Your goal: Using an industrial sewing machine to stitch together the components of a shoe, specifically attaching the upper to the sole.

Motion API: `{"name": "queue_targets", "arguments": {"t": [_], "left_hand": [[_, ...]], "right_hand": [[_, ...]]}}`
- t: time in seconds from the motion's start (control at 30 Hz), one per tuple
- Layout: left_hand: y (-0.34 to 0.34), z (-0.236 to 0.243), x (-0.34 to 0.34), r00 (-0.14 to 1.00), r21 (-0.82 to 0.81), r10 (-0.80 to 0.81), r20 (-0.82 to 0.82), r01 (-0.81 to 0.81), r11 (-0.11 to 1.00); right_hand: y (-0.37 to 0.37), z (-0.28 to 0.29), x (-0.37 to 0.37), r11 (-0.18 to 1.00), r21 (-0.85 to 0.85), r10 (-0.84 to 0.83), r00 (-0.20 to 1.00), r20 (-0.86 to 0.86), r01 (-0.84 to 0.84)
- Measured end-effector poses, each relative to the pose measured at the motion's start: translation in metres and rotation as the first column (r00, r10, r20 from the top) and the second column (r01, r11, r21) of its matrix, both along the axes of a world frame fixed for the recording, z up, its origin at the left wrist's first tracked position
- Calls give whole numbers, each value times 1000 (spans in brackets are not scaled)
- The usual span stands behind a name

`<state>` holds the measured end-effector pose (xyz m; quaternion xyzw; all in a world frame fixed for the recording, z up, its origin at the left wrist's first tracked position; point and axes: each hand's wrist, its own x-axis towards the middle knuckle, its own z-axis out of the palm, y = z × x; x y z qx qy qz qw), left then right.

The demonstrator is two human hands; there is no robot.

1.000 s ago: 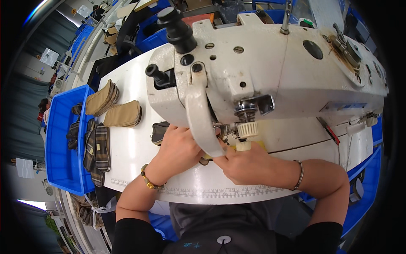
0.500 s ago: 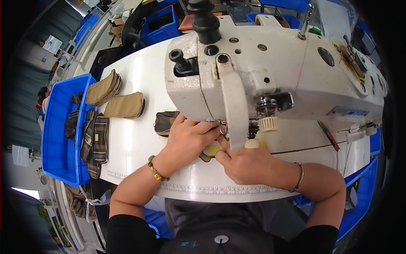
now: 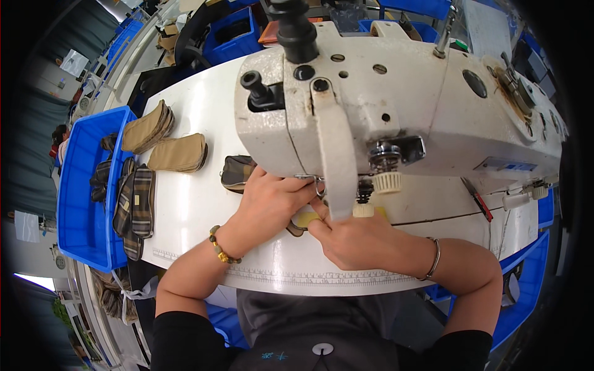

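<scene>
A sewing machine [image 3: 371, 111], white with worn paint, stands over the tabletop, and both my hands are at its needle area. My left hand [image 3: 267, 201] lies on a small dark plaid fabric piece [image 3: 236, 172], fingers bent together and pressing it beside the presser foot. The piece's far end sticks out past those fingers. My right hand [image 3: 352, 240] is closed, thumb and forefinger together by the foot, close to the left fingertips. What the pinch holds is mostly hidden by the fingers and machine arm. A yellow patch [image 3: 306, 219] shows between the hands.
Two stacks of tan fabric pieces [image 3: 179, 153] lie at the left on the white table [image 3: 204, 226]. Plaid pouches [image 3: 142, 204] hang over the rim of a blue bin [image 3: 71, 204]. Red-handled snippers [image 3: 479, 201] lie right of the machine. A printed ruler runs along the near edge.
The whole view has shifted slightly. My hands stay at the foot with nearly the same grip, and no clear movement of the fabric shows.
</scene>
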<state>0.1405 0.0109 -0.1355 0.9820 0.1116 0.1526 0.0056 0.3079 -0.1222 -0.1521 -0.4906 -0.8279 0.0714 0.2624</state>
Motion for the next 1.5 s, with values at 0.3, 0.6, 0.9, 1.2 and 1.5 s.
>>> {"name": "queue_targets", "arguments": {"t": [0.3, 0.6, 0.9, 1.2, 1.5], "left_hand": [[-3, 1, 2, 1000, -23, -4, -9, 3, 1000], [-4, -1, 9, 997, 55, -19, 79, 14, 998], [2, -3, 10, 994, 11, -28, 106, 27, 1000], [12, 8, 4, 975, 1, -180, 133, 182, 983], [8, -6, 0, 987, 6, -21, 162, 21, 1000]], "right_hand": [[-1, -1, -1, 1000, 16, -8, 1000, 16, 8], [-2, 2, -1, 1000, 4, -26, 1000, -14, 26], [-1, -3, 2, 997, 48, -56, 998, 28, 54], [0, -9, 1, 984, 168, -67, 997, 43, 59], [1, -11, 0, 961, 263, -122, 986, 110, 90]]}}
